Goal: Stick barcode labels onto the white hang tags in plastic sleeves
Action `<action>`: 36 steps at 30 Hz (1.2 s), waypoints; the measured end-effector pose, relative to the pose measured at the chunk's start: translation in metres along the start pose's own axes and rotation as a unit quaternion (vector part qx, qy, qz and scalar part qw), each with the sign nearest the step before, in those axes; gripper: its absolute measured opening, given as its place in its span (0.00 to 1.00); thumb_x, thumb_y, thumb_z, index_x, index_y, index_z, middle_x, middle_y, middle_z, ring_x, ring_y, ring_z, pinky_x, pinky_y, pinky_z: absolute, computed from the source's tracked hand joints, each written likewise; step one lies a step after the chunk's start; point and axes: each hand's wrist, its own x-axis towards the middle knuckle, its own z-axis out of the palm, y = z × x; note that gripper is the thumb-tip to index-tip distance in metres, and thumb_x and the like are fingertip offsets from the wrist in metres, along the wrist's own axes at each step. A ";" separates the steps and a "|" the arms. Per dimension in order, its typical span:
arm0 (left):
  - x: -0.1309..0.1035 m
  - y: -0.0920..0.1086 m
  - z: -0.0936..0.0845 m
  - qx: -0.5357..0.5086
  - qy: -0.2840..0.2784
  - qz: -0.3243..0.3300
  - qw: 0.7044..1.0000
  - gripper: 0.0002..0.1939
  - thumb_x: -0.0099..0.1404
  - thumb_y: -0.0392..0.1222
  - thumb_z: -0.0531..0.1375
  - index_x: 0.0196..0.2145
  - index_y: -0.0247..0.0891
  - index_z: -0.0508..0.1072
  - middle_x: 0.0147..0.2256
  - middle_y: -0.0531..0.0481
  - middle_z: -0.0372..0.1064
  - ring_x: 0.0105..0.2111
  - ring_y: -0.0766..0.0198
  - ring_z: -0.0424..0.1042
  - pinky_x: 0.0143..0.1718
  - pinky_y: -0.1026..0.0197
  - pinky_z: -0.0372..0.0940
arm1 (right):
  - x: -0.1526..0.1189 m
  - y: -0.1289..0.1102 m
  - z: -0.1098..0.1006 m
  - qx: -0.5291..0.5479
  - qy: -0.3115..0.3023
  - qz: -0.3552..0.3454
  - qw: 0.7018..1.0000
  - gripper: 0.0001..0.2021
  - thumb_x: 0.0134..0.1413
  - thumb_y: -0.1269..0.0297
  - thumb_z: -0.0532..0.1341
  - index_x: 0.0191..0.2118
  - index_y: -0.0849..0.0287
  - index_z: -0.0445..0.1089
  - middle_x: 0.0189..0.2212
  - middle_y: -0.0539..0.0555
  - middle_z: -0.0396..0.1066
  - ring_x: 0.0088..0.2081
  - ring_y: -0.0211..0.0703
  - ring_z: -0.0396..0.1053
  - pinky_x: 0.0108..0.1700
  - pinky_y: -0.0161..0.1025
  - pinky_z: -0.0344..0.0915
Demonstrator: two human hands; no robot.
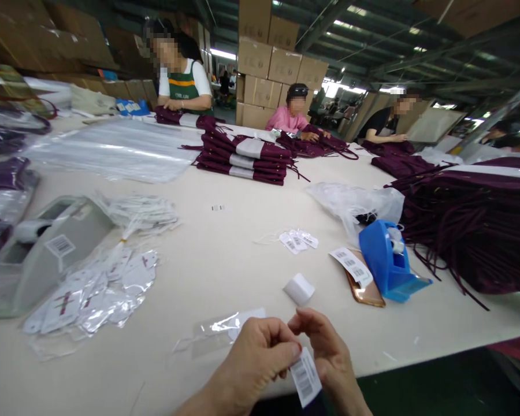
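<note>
Left hand (260, 361) — pinching label (305, 381); right hand (327, 352) — loosely curled beside it, grip unclear. On counter (225, 248), from hands: paper (300, 289), 12 o'clock; blue dispenser (379, 260), 2 o'clock.

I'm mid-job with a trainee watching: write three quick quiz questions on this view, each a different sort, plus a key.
1. Which thing is at the fingertips of the person's left hand?
A. a pen
B. a barcode label
C. scissors
2. True or false: in the picture, the blue dispenser stands right of the phone.
3. Fill in: the banded stack beyond the hands is ____ in colour.

Key: 1. B; 2. true; 3. maroon.
</note>
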 end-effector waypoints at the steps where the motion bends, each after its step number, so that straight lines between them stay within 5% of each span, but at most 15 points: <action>1: 0.001 -0.004 -0.004 0.017 0.046 0.029 0.998 0.10 0.45 0.44 0.59 0.19 0.34 0.66 0.14 0.57 0.58 0.17 0.72 0.54 0.20 0.67 0.48 | 0.001 0.000 0.003 0.039 0.020 0.027 0.999 0.31 0.38 0.40 0.64 0.46 0.53 0.68 0.37 0.56 0.69 0.38 0.48 0.67 0.41 0.43 0.64; 6: 0.008 -0.024 -0.023 0.056 0.199 0.125 0.970 0.11 0.50 0.45 0.57 0.24 0.33 0.72 0.17 0.55 0.62 0.20 0.70 0.59 0.22 0.67 0.55 | -0.002 -0.004 0.035 0.133 0.136 0.151 0.970 0.17 0.41 0.51 0.67 0.32 0.59 0.72 0.23 0.53 0.70 0.24 0.38 0.64 0.25 0.32 0.59; 11: 0.005 -0.042 -0.041 0.168 0.196 0.194 0.947 0.11 0.57 0.42 0.55 0.33 0.35 0.74 0.23 0.52 0.69 0.23 0.68 0.66 0.25 0.67 0.63 | 0.005 -0.009 0.059 0.083 0.171 0.188 0.964 0.16 0.37 0.53 0.69 0.25 0.60 0.70 0.17 0.48 0.65 0.20 0.33 0.60 0.22 0.30 0.54; 13: 0.002 -0.047 -0.054 0.276 0.227 0.279 0.891 0.14 0.61 0.39 0.53 0.44 0.36 0.69 0.29 0.50 0.72 0.26 0.67 0.68 0.28 0.66 0.65 | 0.015 -0.011 0.054 0.062 0.165 0.188 0.966 0.17 0.35 0.52 0.69 0.25 0.61 0.69 0.17 0.47 0.65 0.20 0.33 0.59 0.22 0.30 0.54; 16: -0.002 -0.047 -0.075 0.447 0.257 0.431 0.740 0.17 0.63 0.33 0.51 0.50 0.36 0.64 0.37 0.46 0.72 0.33 0.65 0.70 0.34 0.63 0.67 | 0.031 -0.016 0.038 0.017 0.119 0.213 0.970 0.18 0.34 0.51 0.69 0.24 0.61 0.68 0.15 0.46 0.62 0.19 0.33 0.57 0.21 0.31 0.53; 18: -0.002 -0.043 -0.085 0.538 0.202 0.494 0.652 0.13 0.64 0.31 0.49 0.44 0.35 0.68 0.38 0.44 0.72 0.35 0.62 0.69 0.35 0.60 0.67 | 0.039 -0.019 0.031 -0.016 0.067 0.241 0.968 0.18 0.36 0.50 0.68 0.24 0.61 0.66 0.16 0.46 0.62 0.19 0.32 0.56 0.21 0.30 0.51; 20: -0.001 -0.041 -0.091 0.594 0.131 0.511 0.607 0.13 0.65 0.31 0.45 0.38 0.35 0.69 0.36 0.44 0.72 0.33 0.61 0.68 0.32 0.59 0.67 | 0.044 -0.020 0.032 -0.048 0.009 0.265 0.963 0.18 0.38 0.50 0.66 0.23 0.61 0.64 0.17 0.46 0.62 0.19 0.32 0.56 0.21 0.30 0.50; 25: 0.005 -0.051 -0.100 0.634 0.071 0.466 0.613 0.15 0.67 0.34 0.43 0.34 0.36 0.69 0.30 0.47 0.69 0.32 0.62 0.66 0.31 0.61 0.64 | 0.047 -0.010 0.048 -0.113 -0.064 0.293 0.947 0.17 0.40 0.49 0.62 0.22 0.60 0.62 0.15 0.44 0.58 0.18 0.32 0.54 0.20 0.31 0.48; 36: 0.003 -0.057 -0.103 0.622 0.067 0.418 0.659 0.13 0.65 0.31 0.46 0.34 0.37 0.69 0.31 0.48 0.68 0.35 0.62 0.64 0.35 0.60 0.62 | 0.049 0.005 0.053 -0.174 -0.061 0.282 0.941 0.13 0.41 0.54 0.60 0.21 0.58 0.63 0.13 0.43 0.55 0.16 0.32 0.52 0.17 0.30 0.45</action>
